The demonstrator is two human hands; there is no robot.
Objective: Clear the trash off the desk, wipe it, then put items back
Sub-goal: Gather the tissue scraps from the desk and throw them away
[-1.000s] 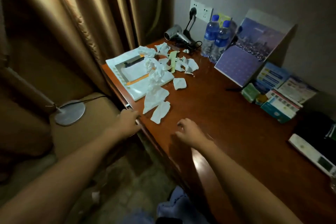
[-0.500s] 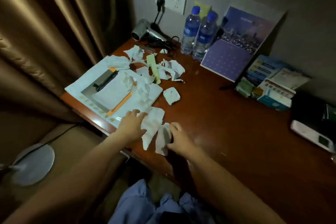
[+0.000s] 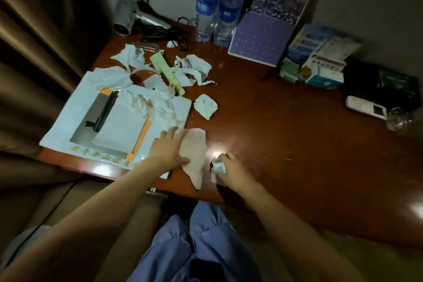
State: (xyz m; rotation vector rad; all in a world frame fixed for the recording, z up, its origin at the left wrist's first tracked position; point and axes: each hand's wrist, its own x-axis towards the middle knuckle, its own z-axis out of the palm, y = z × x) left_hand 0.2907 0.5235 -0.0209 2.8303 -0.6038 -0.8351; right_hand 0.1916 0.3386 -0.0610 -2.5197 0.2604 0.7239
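2 hands at the surface (image 3: 286, 144) near edge. Left hand (image 3: 170, 149) flat, fingers straight, pinning a tissue sheet (image 3: 194, 155); right hand (image 3: 231, 167) curled around a crumpled scrap (image 3: 217, 165), gathering trash. More torn tissues (image 3: 190, 71) farther back, untouched.

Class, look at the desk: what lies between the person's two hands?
In the head view, a flat torn tissue piece lies between the left hand and the right hand, on the desk.

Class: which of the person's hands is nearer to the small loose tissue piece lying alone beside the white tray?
Left. The left hand lies just below the tissue piece, fingers pointing toward it; the right hand sits lower, toward the desk's front edge.
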